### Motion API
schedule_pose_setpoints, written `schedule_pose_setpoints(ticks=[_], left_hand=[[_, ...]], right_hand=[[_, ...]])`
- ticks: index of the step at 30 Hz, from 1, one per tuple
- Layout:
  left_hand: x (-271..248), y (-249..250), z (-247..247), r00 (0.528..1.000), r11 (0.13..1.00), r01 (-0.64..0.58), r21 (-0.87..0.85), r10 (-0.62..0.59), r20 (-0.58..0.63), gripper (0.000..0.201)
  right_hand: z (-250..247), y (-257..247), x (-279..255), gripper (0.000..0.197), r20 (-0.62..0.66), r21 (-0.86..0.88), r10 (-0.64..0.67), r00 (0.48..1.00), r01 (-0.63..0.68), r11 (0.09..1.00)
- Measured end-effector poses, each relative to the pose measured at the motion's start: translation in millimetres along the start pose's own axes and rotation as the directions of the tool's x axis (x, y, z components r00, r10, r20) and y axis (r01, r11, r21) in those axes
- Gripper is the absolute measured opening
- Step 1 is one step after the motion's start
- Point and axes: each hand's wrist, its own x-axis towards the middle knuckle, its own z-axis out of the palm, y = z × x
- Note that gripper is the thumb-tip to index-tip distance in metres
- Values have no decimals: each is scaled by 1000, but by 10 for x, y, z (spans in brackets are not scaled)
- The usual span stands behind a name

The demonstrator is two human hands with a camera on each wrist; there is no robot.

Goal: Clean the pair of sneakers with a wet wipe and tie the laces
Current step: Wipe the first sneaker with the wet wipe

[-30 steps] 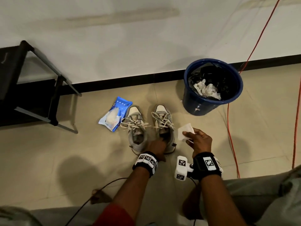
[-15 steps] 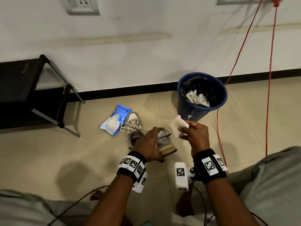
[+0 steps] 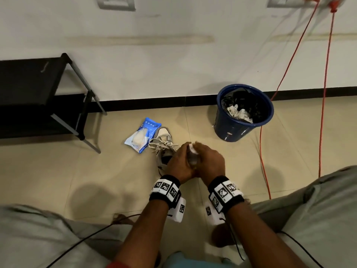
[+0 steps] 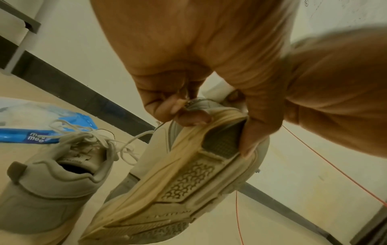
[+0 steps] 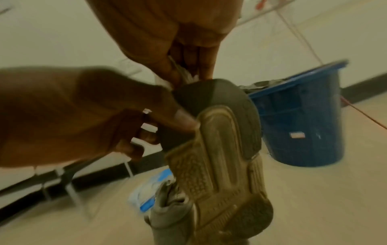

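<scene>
My left hand (image 3: pixel 179 161) grips one grey sneaker (image 4: pixel 188 182) off the floor, its tan sole (image 5: pixel 220 165) turned toward me. Thumb and fingers of that left hand (image 4: pixel 217 129) curl round the front part of the sole. My right hand (image 3: pixel 208 163) pinches a white wet wipe (image 3: pixel 192 147) against the shoe's toe end; in the right wrist view the wipe (image 5: pixel 188 76) bunches under the fingers (image 5: pixel 201 66). The other sneaker (image 3: pixel 164 144) stands on the floor, laces loose (image 4: pixel 94 140). The held shoe's upper is mostly hidden.
A blue pack of wipes (image 3: pixel 142 137) lies left of the floor sneaker. Beside the wall at the right stands a blue bucket (image 3: pixel 244 113) with used wipes inside. A black rack (image 3: pixel 38 93) is at the left. Orange cables (image 3: pixel 289 64) hang down and run along the floor.
My left hand has lifted the right-side sneaker from the floor and tipped its sole toward me. The right hand has brought the wipe in onto the shoe's toe.
</scene>
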Motion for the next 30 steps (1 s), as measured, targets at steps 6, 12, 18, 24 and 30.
schedule_pose_setpoints(ticks=[6,12,18,24,30], left_hand=[[42,-13,-119,999,999,-22,49,23,-24,103],[72,-29,-61,1000,999,-16,47,16,-5,91],[96,-25,-53,1000,998,-12,66,12,0,96],[99,-51,-113,998,998,-28,59,32,-61,86],[135,15,-97,997,999,4,49,-1,-79,88]], right_hand=[[-19,179,41,46,60,-126,30,998,-22,992],[46,136,41,52,159,-148,-76,984,100,984],[28,205,109,50,205,-180,-142,968,180,967],[10,262,-45,56,149,-124,-216,965,235,964],[-8,315,-74,58,106,-162,-232,967,247,955]])
